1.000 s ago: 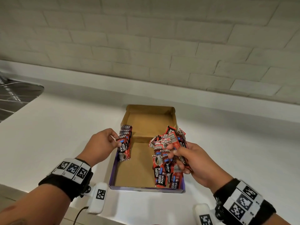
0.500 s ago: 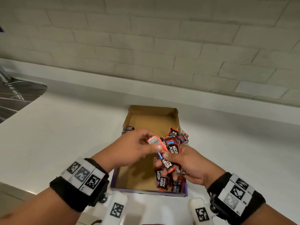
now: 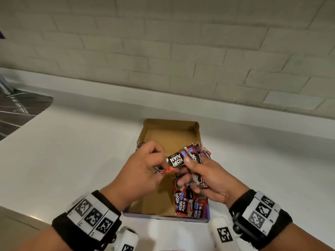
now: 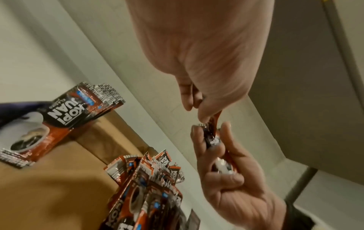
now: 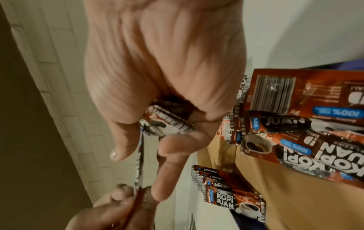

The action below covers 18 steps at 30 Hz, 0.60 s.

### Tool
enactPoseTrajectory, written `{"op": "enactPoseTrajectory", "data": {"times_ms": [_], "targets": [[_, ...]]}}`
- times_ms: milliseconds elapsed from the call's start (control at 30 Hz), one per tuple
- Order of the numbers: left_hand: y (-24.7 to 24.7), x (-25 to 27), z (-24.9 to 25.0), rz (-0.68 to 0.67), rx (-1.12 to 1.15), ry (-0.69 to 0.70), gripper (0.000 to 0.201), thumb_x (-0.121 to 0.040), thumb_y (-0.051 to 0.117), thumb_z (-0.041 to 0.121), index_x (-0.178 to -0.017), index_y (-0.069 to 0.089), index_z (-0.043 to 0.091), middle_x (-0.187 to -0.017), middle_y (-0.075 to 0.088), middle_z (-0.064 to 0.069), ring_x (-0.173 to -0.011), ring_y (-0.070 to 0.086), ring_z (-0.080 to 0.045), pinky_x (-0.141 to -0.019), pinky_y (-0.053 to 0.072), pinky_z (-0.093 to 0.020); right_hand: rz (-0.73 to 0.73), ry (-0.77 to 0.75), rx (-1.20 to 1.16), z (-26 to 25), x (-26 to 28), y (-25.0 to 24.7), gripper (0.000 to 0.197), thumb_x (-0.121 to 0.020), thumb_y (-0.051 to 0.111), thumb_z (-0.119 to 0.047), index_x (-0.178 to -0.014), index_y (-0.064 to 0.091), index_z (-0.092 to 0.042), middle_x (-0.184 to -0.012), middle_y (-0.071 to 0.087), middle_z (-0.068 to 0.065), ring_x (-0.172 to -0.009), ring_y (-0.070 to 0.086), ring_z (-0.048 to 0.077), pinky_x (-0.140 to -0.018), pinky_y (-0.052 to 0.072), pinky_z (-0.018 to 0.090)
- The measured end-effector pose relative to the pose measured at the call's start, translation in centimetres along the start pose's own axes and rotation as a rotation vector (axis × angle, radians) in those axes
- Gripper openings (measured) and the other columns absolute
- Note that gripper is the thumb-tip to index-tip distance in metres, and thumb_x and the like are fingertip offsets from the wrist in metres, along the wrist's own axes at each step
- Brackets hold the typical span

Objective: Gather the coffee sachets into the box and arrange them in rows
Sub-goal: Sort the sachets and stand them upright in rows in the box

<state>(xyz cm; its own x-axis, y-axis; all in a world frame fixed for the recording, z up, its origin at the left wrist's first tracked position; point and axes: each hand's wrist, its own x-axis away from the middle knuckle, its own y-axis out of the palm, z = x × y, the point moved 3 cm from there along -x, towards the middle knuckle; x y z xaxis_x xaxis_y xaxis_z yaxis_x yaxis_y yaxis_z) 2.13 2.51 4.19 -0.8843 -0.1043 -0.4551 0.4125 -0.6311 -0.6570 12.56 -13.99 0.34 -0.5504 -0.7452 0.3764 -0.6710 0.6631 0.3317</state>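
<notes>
Above the open cardboard box, which stands on the white bench near its front edge, a single sachet is being passed between the hands. It is pinched at one end by the thumb and fingertips of the left hand, while its other end is held under the thumb of the right hand, whose fingers are also curled round a small bundle of further sachets. The step in hand is judged to be the sorting of sachets out of the loose heap along the box's right wall and their transfer to the neat row stacked against the left wall. For the next move, the right thumb would have to be lifted so that the sachet comes free, and the sachet would then have to be turned to match the row and laid flat on it without disturbing the stack. "KOPI JUAN" can be read in white on the red and black wrappers, with a pictured coffee cup; "100%" is printed on a blue tag, and a barcode is shown on the backs. Smaller print cannot be made out.
</notes>
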Motion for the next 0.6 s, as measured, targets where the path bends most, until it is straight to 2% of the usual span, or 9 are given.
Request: {"op": "enactPoseTrajectory", "data": {"times_ms": [67, 167, 233, 333, 400, 433, 500, 567, 600], "targets": [[0.6, 0.3, -0.2, -0.136, -0.067, 0.035, 0.033, -0.069, 0.077, -0.005, -0.082, 0.069, 0.024, -0.101, 0.049, 0.017, -0.088, 0.055, -0.002, -0.073, 0.044, -0.012, 0.017, -0.04, 0.046, -0.1, -0.3, 0.0, 0.046, -0.088, 0.071, -0.023, -0.119, 0.058, 0.009, -0.094, 0.074, 0.025, -0.063, 0.071, 0.02, -0.038, 0.039, 0.019], [0.6, 0.5, -0.4, -0.333, 0.02, -0.017, 0.044, -0.073, 0.058, -0.004, -0.094, 0.073, 0.031, -0.109, 0.054, 0.022, -0.101, 0.06, -0.006, -0.083, 0.05, -0.02, 0.094, -0.085, 0.185, -0.4, -0.7, -0.1, 0.018, -0.096, 0.068, -0.012, -0.104, 0.062, 0.003, -0.068, 0.069, 0.013, -0.05, 0.062, 0.013, -0.041, 0.039, 0.02], [-0.2, 0.2, -0.6, -0.283, 0.156, -0.144, 0.044, -0.074, 0.053, -0.002, -0.091, 0.074, 0.033, -0.104, 0.065, 0.019, -0.1, 0.065, -0.008, -0.086, 0.051, -0.023, 0.144, -0.085, 0.298, -0.5, -0.8, -0.5, 0.01, -0.097, 0.067, -0.013, -0.096, 0.063, -0.003, -0.057, 0.06, 0.006, -0.042, 0.051, 0.01, -0.044, 0.038, 0.023], [-0.7, -0.6, -1.0, -0.102, 0.267, -0.404, 0.024, -0.086, 0.071, 0.01, -0.09, 0.07, 0.033, -0.09, 0.069, 0.018, -0.08, 0.063, -0.005, -0.077, 0.051, -0.024, 0.128, -0.072, 0.469, -0.8, -0.6, 0.1, 0.008, -0.094, 0.072, -0.017, -0.091, 0.065, -0.013, -0.055, 0.056, -0.001, -0.044, 0.047, 0.01, -0.048, 0.04, 0.024], [-0.2, -1.0, -1.1, -0.125, 0.278, -0.484, 0.023, -0.084, 0.079, 0.025, -0.101, 0.068, 0.036, -0.09, 0.07, 0.015, -0.079, 0.063, -0.005, -0.078, 0.053, -0.025, 0.064, -0.092, 0.561, -1.1, -0.5, 1.0, 0.007, -0.093, 0.072, -0.015, -0.09, 0.067, -0.019, -0.058, 0.06, -0.006, -0.048, 0.052, 0.007, -0.051, 0.043, 0.021], [0.1, -1.2, -1.1, -0.151, 0.299, -0.51, 0.024, -0.083, 0.081, 0.027, -0.102, 0.069, 0.036, -0.089, 0.071, 0.011, -0.077, 0.063, -0.006, -0.078, 0.055, -0.028, 0.032, -0.107, 0.584, -1.3, -0.3, 1.5, 0.006, -0.093, 0.072, -0.014, -0.091, 0.068, -0.019, -0.059, 0.062, -0.007, -0.049, 0.055, 0.005, -0.052, 0.044, 0.02], [0.4, -1.4, -1.1, -0.141, 0.362, -0.564, 0.015, -0.084, 0.081, 0.02, -0.094, 0.073, 0.027, -0.082, 0.072, -0.001, -0.069, 0.064, -0.012, -0.072, 0.057, -0.034, 0.004, -0.121, 0.591, -1.5, -0.2, 2.1, 0.007, -0.092, 0.075, -0.014, -0.09, 0.069, -0.018, -0.061, 0.066, -0.008, -0.052, 0.06, 0.005, -0.055, 0.046, 0.02], [0.1, -1.5, -1.2, -0.065, 0.481, -0.639, 0.006, -0.086, 0.077, 0.01, -0.091, 0.073, 0.011, -0.077, 0.072, -0.012, -0.063, 0.065, -0.018, -0.064, 0.058, -0.033, 0.008, -0.114, 0.584, -1.3, -0.2, 2.1, 0.011, -0.088, 0.08, -0.017, -0.088, 0.069, -0.02, -0.07, 0.073, -0.003, -0.062, 0.068, 0.009, -0.061, 0.053, 0.025], [-0.1, -1.5, -1.4, -0.014, 0.56, -0.679, 0.007, -0.087, 0.075, 0.006, -0.093, 0.072, 0.004, -0.075, 0.071, -0.016, -0.061, 0.065, -0.02, -0.061, 0.058, -0.03, 0.013, -0.112, 0.589, -1.1, -0.2, 2.1, 0.012, -0.086, 0.081, -0.018, -0.09, 0.07, -0.02, -0.078, 0.076, 0.002, -0.07, 0.072, 0.014, -0.068, 0.059, 0.032]]}}
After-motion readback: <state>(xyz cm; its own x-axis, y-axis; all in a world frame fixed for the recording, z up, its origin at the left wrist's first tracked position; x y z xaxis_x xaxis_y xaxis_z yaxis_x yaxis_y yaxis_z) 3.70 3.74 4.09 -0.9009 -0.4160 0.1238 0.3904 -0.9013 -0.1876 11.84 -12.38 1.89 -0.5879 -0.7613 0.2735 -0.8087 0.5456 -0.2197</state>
